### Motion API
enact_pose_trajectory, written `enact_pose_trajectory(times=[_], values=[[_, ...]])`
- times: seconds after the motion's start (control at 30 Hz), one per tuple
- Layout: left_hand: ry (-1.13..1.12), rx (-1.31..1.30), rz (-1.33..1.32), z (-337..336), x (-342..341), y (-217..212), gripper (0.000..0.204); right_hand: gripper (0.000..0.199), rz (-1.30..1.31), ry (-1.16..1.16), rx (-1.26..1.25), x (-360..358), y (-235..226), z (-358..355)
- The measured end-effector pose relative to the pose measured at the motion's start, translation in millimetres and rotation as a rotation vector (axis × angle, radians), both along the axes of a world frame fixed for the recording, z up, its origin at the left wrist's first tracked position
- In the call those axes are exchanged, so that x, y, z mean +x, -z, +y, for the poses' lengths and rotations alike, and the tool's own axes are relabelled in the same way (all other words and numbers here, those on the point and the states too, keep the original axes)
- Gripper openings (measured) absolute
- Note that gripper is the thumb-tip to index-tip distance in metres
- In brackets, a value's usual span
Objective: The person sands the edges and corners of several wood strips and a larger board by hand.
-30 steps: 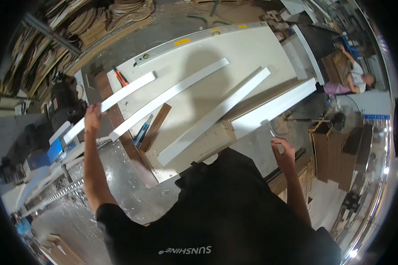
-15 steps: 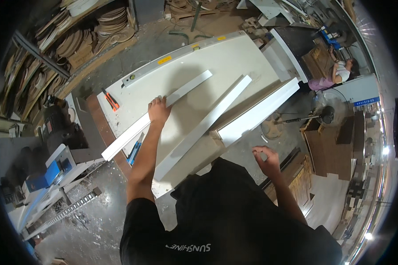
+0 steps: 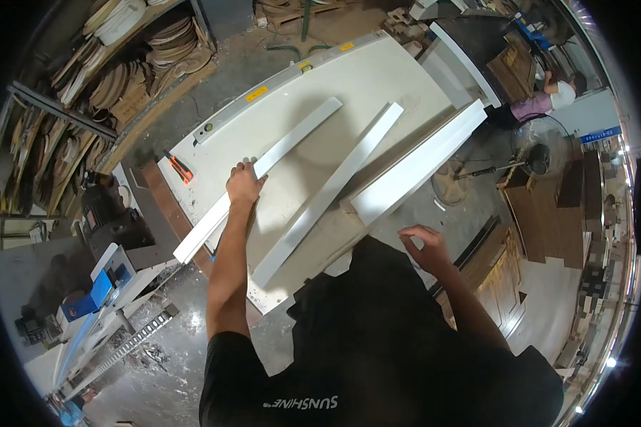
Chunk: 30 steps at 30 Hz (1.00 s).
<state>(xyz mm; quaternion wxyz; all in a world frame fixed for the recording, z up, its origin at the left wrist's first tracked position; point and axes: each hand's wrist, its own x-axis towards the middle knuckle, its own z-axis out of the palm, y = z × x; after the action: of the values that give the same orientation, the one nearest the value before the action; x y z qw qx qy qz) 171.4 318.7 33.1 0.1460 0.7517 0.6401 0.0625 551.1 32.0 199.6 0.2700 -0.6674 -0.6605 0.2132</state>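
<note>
My left hand (image 3: 243,183) is closed over a long white strip (image 3: 300,134) lying slantwise on a pale board-topped table (image 3: 363,78). Its near end sticks out past the table's left edge. To the right of it lies a second white strip (image 3: 335,186), which no hand touches. Along the table's right side rests a wider white panel piece (image 3: 419,167). My right hand (image 3: 426,249) hangs in the air right of my body, holding nothing, thumb and fingers bent but apart. My left forearm mostly hides a blue tool at the table's left edge.
A long level (image 3: 278,84) lies along the far edge. An orange-and-black utility knife (image 3: 180,169) is at the left corner. Shelves (image 3: 114,132) of curved wood offcuts stand far left, a machine (image 3: 107,285) nearer. Another person (image 3: 548,99) is at the far right, beyond a pedestal fan (image 3: 535,158).
My left hand has slid slightly down and left along the strip. My right hand's fingers have straightened a little. The view has shifted, and the other person leans further over.
</note>
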Motion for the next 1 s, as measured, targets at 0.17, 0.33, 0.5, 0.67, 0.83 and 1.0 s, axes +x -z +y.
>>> enact_pose_trajectory(times=[0.17, 0.33, 0.5, 0.67, 0.83, 1.0], values=[[0.036, 0.026, -0.041, -27.2, 40.7, -64.9, 0.048, 0.013, 0.102, -0.005, 0.104, 18.0, 10.9, 13.0], [0.005, 0.03, -0.064, -69.8, 84.4, -89.5, 0.046, 0.014, 0.086, -0.078, 0.21, 34.1, 19.7, 70.6], [-0.009, -0.035, -0.097, -94.0, 135.4, -86.5, 0.052, 0.04, -0.064, -0.22, 0.122, 65.2, 2.9, 160.3], [-0.033, 0.001, -0.096, -104.0, 182.7, -67.4, 0.048, 0.059, -0.32, -0.318, 0.132, 113.1, 53.7, 243.9], [-0.005, 0.117, -0.06, -109.6, 201.4, -45.2, 0.05, 0.062, -0.474, -0.453, 0.112, 145.8, 101.0, 286.8], [-0.076, 0.042, -0.058, -120.4, 192.4, -42.3, 0.061, 0.048, -0.458, -0.615, 0.172, 165.0, 131.2, 315.2]])
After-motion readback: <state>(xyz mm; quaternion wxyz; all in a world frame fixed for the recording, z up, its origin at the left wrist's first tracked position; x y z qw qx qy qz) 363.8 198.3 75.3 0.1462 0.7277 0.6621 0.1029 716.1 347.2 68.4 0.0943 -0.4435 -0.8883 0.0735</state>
